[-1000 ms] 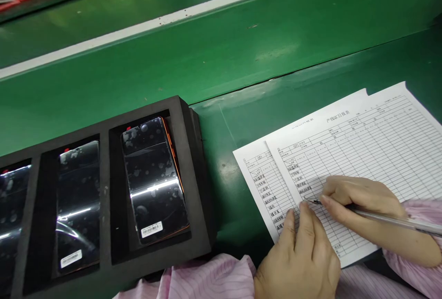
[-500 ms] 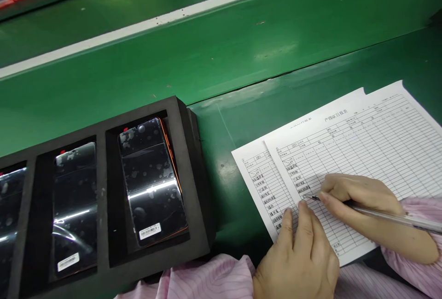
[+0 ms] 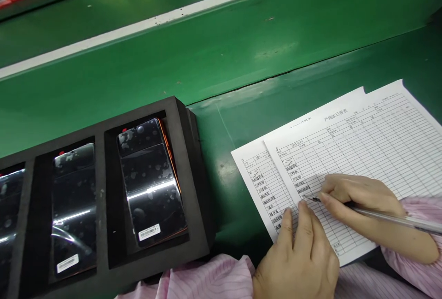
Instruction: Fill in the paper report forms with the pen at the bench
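On the green tabletop [image 3: 241, 105], in the head view, your right hand [image 3: 362, 197] had its grip clamped on the pen [image 3: 397, 219], tip touching the top form [image 3: 380, 142]. Your left hand [image 3: 300, 257] lay open, pressing that form. Filling a row seemed in hand; another stroke would need the form held flat.

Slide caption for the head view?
Right hand sets a clear plastic pen to a white printed form steadied by the left hand, beside a black foam tray of glossy phones.
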A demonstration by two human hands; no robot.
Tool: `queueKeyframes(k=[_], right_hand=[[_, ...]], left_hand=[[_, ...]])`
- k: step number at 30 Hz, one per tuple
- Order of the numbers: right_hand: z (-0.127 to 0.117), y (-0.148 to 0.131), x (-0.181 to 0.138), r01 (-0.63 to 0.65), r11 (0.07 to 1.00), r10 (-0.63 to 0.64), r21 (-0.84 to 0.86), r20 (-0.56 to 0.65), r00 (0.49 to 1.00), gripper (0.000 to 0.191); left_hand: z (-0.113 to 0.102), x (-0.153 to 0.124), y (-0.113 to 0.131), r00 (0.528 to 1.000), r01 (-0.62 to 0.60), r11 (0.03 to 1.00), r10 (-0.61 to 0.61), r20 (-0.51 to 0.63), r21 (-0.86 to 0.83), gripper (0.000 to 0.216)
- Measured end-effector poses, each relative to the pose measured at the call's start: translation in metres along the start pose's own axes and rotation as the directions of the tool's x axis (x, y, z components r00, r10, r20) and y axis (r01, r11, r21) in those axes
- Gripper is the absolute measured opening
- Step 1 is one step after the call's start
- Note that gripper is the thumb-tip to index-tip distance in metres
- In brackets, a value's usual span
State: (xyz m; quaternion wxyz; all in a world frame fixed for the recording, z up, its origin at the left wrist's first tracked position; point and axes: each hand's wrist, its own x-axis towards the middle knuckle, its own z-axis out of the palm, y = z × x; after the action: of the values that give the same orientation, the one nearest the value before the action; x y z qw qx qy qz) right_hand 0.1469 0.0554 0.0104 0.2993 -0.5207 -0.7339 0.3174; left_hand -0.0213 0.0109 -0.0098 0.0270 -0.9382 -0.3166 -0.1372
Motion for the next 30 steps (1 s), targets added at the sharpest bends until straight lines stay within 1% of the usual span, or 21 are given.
queueKeyframes(k=[3,8,12,14,18,21,27,30], right_hand=[[-0.0003,-0.0004,-0.0004,0.000,1.000,0.000,0.015,0.002,1.000,0.030],[-0.0010,-0.0007,-0.0018,-0.017,0.999,0.018,-0.049,0.013,1.000,0.030],[0.0000,0.0005,0.0014,0.080,0.997,-0.079,0.015,-0.026,0.997,0.030],[0.0003,0.0016,0.0023,0.100,0.994,-0.099,0.033,-0.026,0.995,0.030],[-0.0007,0.0024,0.0015,0.068,0.998,-0.068,0.008,0.010,0.998,0.029],[-0.0004,0.0020,0.0009,0.070,0.998,-0.070,0.001,0.005,0.998,0.029],[0.0018,-0.0012,0.0045,0.059,0.997,-0.061,-0.045,-0.036,0.997,0.030],[0.0002,-0.0012,0.0051,0.076,0.996,-0.077,-0.037,-0.024,0.997,0.031]], left_hand=[[0.0018,-0.0016,0.0020,1.000,-0.001,1.000,0.001,0.010,-0.006,0.038],[0.0015,-0.0025,0.0015,0.999,-0.023,1.000,0.022,0.032,0.002,0.036],[0.0006,-0.0012,0.0000,1.000,-0.011,1.000,0.011,0.015,0.010,0.039],[0.0013,-0.0013,0.0007,1.000,-0.004,1.000,0.004,0.008,0.007,0.037],[0.0032,-0.0026,0.0027,1.000,0.004,1.000,-0.004,0.020,0.002,0.036],[0.0033,-0.0030,0.0027,0.999,0.002,1.000,-0.002,0.035,-0.003,0.038],[0.0024,-0.0023,0.0021,1.000,-0.016,1.000,0.016,0.025,0.002,0.038],[0.0028,-0.0022,0.0022,1.000,-0.013,1.000,0.013,0.021,0.005,0.038]])
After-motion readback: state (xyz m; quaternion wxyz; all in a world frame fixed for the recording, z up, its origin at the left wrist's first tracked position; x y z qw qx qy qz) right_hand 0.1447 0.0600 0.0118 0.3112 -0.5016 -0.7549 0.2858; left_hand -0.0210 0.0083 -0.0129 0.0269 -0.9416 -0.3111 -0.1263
